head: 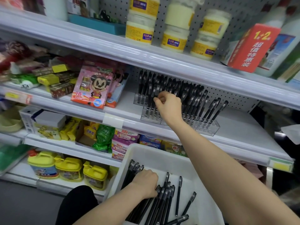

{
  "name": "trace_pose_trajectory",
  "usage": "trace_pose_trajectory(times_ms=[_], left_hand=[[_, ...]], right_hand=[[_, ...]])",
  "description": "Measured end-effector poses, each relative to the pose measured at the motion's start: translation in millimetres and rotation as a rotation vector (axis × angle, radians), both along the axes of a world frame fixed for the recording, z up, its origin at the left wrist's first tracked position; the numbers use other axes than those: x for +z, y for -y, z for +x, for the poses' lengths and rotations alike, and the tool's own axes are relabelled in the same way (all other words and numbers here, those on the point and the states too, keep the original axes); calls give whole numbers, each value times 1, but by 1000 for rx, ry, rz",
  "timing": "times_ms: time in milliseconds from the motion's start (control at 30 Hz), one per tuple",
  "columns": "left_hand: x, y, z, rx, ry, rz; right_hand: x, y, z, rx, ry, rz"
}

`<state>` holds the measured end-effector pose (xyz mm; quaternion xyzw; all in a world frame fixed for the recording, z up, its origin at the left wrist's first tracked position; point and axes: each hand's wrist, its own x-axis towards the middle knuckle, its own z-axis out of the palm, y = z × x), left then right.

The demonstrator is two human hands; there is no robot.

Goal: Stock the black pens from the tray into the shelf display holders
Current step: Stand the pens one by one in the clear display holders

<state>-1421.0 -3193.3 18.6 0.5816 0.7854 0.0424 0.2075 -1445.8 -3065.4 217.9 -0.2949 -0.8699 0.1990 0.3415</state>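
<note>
A white tray [146, 153] sits low in the middle, with several black pens [178, 192] lying loose inside. My left hand [144, 184] is down in the tray, its fingers curled around a bundle of black pens [159, 202]. On the middle shelf stand clear display holders [207, 127] filled with several upright black pens [191, 98]. My right hand [168, 104] reaches up to the left part of the holders and pinches a black pen [153, 96] standing among the others there.
A pink crayon box [92, 86] stands left of the holders. Yellow-labelled jars [175, 38] and a red carton [253, 47] fill the shelf above. Soap packs [123, 143] and yellow jugs [69, 168] sit on the lower shelves. Bare shelf [243, 127] lies right of the holders.
</note>
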Motion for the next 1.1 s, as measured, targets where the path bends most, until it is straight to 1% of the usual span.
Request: trace_pose_trajectory(times_ms=[67,100,167,233,333,433,500,567,667,800,1000,1100], left_hand=[[-3,-1,-1,68,94,2],[-4,-1,-3,117,171,6],[0,0,-12,234,387,14],[11,1,-22,352,595,72],[36,3,-39,490,779,261],[70,2,-53,554,870,520],[94,0,-61,588,924,683],[113,-3,-69,610,904,815],[130,-11,-76,601,785,926],[140,-18,-72,558,738,946],[141,-23,-64,482,636,939],[134,-20,-61,482,597,937]], right_hand=[[-3,-1,-1,-25,31,-14],[-4,-2,-1,-33,55,-25],[-7,-3,-1,-46,77,-48],[-8,-2,0,-43,62,-50],[-10,1,6,-20,-8,-73],[-15,3,19,1,-95,-92],[-21,5,31,43,-104,-96],[-28,8,42,95,-75,-90],[-36,11,57,148,-34,-103],[-42,11,71,182,-16,-164],[-50,8,78,201,28,-187],[-49,4,78,154,3,-188]])
